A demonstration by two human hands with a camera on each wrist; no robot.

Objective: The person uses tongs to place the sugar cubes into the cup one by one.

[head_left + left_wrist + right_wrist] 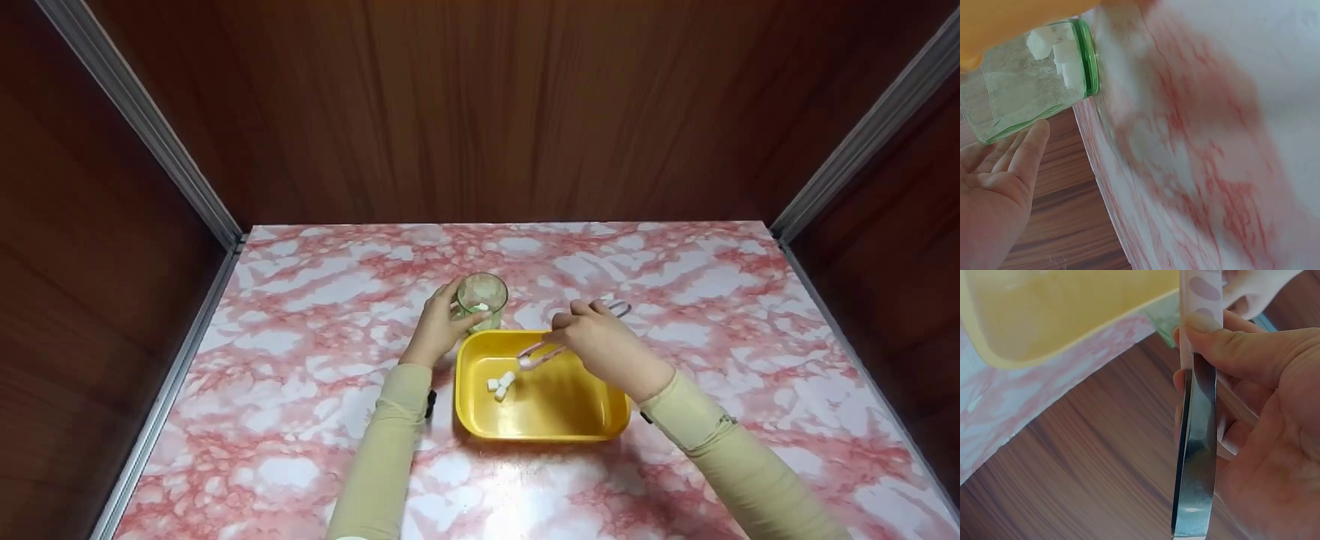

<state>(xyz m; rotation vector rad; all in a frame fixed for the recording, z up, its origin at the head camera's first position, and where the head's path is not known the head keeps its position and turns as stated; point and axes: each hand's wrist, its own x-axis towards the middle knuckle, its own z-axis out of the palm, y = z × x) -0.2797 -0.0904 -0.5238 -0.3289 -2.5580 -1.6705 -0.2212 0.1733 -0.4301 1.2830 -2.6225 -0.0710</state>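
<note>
A greenish clear glass [482,289] stands behind the yellow tub, with several small white cubes [1067,62] at its bottom. My left hand [441,328] holds it from the left, thumb across the front and fingers along the far side. Over the tub, my right hand [604,346] grips tongs [1199,455] with shiny metal at the bend and pale pink patterned arms. At the tongs' tips, above the tub, a white cube [523,362] appears pinched. A few more white cubes [502,391] lie on the left part of the tub floor.
The yellow tub [540,437] sits in the middle of the red-and-white marbled table [300,412]. Dark wood-grain panels [495,112] with metal corner rails [161,142] close off the back and both sides.
</note>
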